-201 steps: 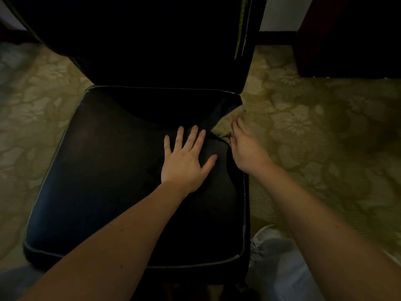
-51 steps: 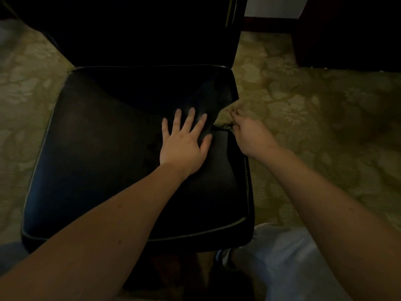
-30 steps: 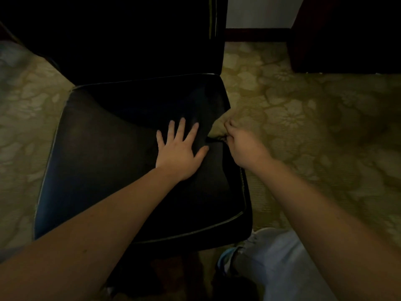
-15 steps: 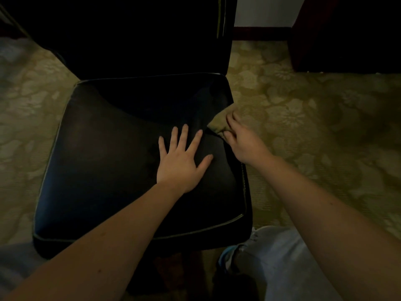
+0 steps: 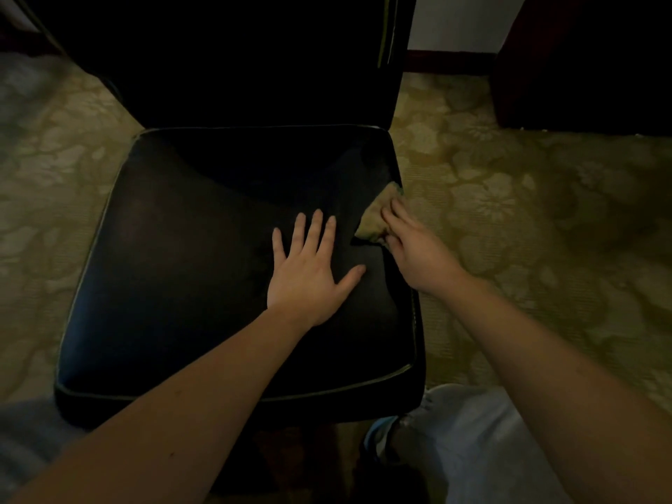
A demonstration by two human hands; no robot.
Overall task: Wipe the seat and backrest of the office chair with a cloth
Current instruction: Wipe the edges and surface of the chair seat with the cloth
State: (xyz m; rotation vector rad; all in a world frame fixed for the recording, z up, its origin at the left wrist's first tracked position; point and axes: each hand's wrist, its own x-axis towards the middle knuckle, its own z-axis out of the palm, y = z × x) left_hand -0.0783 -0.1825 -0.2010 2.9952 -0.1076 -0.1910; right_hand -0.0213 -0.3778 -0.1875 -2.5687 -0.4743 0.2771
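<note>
In the head view the seat wipe looks to be in hand: the left hand [image 5: 309, 271] lies flat and empty on the black padded chair seat [image 5: 200, 267], the right hand [image 5: 414, 245] presses near-straight fingers onto the crumpled olive cloth [image 5: 374, 220] at the seat's right edge, and the next move probably calls for sweeping leftward, then up the dark backrest [image 5: 254, 60].

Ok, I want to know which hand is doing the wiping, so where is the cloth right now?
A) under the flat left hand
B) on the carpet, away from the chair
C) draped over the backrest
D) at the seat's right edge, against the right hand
D: the olive cloth sits at the right edge of the seat with the right hand touching it, while the left hand lies flat on bare seat.
</note>
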